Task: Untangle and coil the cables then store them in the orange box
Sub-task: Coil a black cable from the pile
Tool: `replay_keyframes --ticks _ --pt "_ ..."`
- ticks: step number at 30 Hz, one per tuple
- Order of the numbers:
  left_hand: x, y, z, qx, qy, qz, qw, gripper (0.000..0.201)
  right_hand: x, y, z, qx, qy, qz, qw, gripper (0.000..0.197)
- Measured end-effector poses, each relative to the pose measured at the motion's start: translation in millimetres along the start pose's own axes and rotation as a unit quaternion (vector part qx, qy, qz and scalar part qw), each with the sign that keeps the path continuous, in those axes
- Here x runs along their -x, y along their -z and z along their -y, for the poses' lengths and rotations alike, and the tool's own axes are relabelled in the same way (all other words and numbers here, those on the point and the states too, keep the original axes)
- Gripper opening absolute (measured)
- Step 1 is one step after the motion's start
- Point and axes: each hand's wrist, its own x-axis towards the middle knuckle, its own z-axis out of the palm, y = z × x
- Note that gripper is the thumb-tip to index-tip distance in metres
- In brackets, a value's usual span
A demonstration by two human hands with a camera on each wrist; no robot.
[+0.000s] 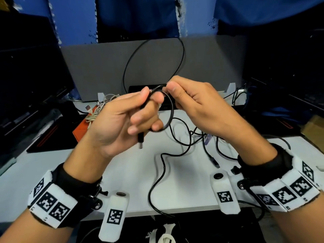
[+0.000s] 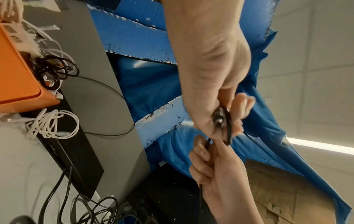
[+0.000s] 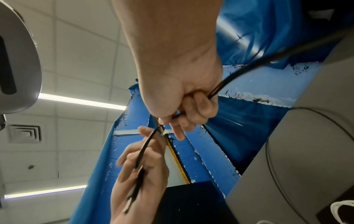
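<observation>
No readable writing is seen; only square black-and-white coded markers are carried on the wristbands (image 1: 52, 206). A black cable (image 1: 169, 109) is held above the white table (image 1: 131, 186), bent into a small upright loop. It is pinched by the left hand (image 1: 122, 120), plug end (image 1: 140, 141) pointing down, and by the right hand (image 1: 196, 102). The orange box (image 2: 17, 75) lies far left, white cables (image 2: 51, 125) beside it.
</observation>
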Motion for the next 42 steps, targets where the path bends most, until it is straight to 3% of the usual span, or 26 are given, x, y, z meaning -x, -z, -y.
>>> replay_keyframes --ticks 3,7,10,13,15,17,18,20,22,23,28,32,38,42 --pt "3.6 -1.6 -6.1 -0.024 0.008 0.019 1.000 0.036 -3.7 8.6 1.3 0.005 0.012 -0.046 0.999 0.030" --pt "-2.9 -14.5 -3.4 0.061 -0.069 -0.090 0.992 0.027 -6.5 12.9 -5.6 0.005 -0.013 -0.084 0.996 0.024" --pt "-3.2 -15.4 -7.8 0.169 -0.101 -0.106 0.975 0.037 -4.9 3.6 -11.0 0.054 -0.060 0.022 0.997 0.028" --pt "-2.6 -7.9 -15.8 0.163 -0.163 -0.162 0.960 0.044 1.0 -6.4 -5.3 0.081 -0.082 0.160 0.980 0.043" --pt "-4.3 -2.5 -13.5 0.075 -0.196 -0.206 0.956 0.044 6.9 -14.5 5.9 0.088 -0.057 0.228 0.968 0.049" --pt "-6.3 0.8 -6.7 -0.098 -0.212 -0.238 0.943 0.041 12.7 -22.1 17.8 0.104 -0.031 0.276 0.955 0.050" --pt "-6.7 1.5 -3.1 -0.223 -0.213 -0.250 0.918 0.038 14.2 -25.7 20.4 0.111 -0.020 0.285 0.952 0.046" --pt "-7.2 5.6 3.4 -0.454 -0.194 -0.233 0.838 0.031 14.0 -25.9 22.2 0.129 0.004 0.267 0.955 0.031" --pt "-5.5 12.9 2.4 -0.555 -0.142 -0.195 0.796 0.030 10.1 -17.0 18.7 0.129 0.019 0.206 0.970 0.022" --pt "-4.2 16.4 -0.6 -0.563 -0.117 -0.177 0.799 0.034 8.0 -9.8 16.8 0.116 0.012 0.171 0.978 0.022" --pt "1.8 13.8 -7.2 -0.442 0.005 -0.002 0.897 0.041 7.0 4.2 13.1 0.012 -0.003 0.048 0.999 0.025" --pt "5.0 17.2 -9.8 -0.278 0.006 0.020 0.961 0.038 4.1 -1.4 12.8 0.007 0.009 0.031 0.999 0.022" --pt "1.7 -0.3 8.1 -0.067 -0.013 0.038 0.997 0.028 2.5 -10.2 12.2 0.014 0.006 -0.017 1.000 0.039" --pt "-1.0 -4.6 7.7 -0.012 0.022 0.037 0.999 0.044 2.6 -11.4 15.7 0.010 0.014 -0.012 1.000 0.046"
